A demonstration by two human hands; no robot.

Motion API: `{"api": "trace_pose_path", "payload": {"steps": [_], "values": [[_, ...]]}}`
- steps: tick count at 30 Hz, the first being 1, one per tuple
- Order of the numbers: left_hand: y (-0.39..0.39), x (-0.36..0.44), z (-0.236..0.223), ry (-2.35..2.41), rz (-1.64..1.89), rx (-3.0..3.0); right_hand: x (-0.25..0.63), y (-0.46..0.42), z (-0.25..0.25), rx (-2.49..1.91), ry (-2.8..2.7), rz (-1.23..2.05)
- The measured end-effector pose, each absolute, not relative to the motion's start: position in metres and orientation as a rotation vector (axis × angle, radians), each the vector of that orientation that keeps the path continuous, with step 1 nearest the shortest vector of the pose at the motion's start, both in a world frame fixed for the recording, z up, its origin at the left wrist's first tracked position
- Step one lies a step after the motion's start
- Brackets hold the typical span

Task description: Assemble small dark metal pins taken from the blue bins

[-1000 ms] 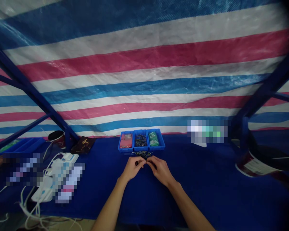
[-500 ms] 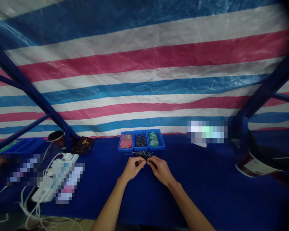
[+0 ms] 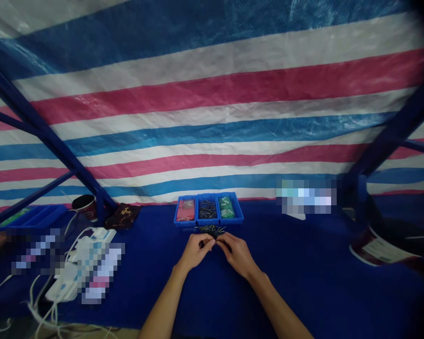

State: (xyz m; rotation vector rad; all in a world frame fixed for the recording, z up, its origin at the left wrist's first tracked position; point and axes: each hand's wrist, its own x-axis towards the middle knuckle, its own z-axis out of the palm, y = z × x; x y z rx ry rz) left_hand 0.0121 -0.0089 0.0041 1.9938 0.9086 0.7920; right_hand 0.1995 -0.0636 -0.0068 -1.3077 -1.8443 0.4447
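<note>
My left hand [image 3: 197, 252] and right hand [image 3: 238, 254] have fingertips pinched (contents too small to tell). Dark screw pile [image 3: 210, 230] just beyond, twelve o'clock: likely light, stiff, slippery; I'd grip mid-shank.

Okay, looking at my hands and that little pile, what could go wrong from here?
The left hand and right hand are right by the loose pile of thin pieces, so a nudge might scatter it. Anything pinched between them is too small to make out and could slip. Reaching forward might bump the blue bins and spill their contents.
</note>
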Motion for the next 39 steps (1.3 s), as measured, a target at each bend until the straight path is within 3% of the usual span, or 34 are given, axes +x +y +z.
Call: {"api": "trace_pose_path", "payload": {"steps": [39], "values": [[-0.0083, 0.0112, 0.0054, 0.922, 0.764, 2.004, 0.1995, -0.0622, -0.0090, -1.307, -1.830, 0.436]]}}
